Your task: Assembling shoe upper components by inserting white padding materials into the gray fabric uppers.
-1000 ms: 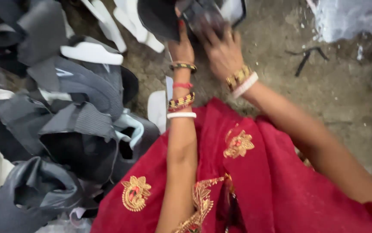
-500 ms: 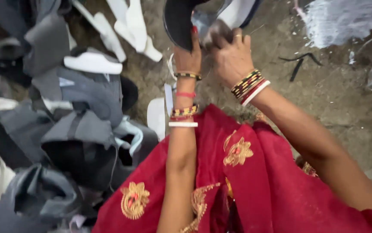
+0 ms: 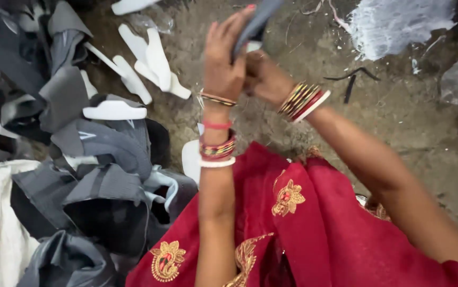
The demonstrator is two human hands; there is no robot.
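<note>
Both forearms reach forward, left hand [image 3: 223,58] and right hand [image 3: 263,79] pressed together, fingers curled closed.

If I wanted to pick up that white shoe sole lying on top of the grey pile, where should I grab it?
Probably across the middle of the white sole, coming down from above. It lies flat on the pile of grey shoe uppers, long and thin, with its top face bare and nothing lying on it. Pinching its two long edges at the middle should keep it level, away from both busy hands.

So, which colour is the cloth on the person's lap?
Red cloth with gold embroidered flowers, seen in the head view.
</note>
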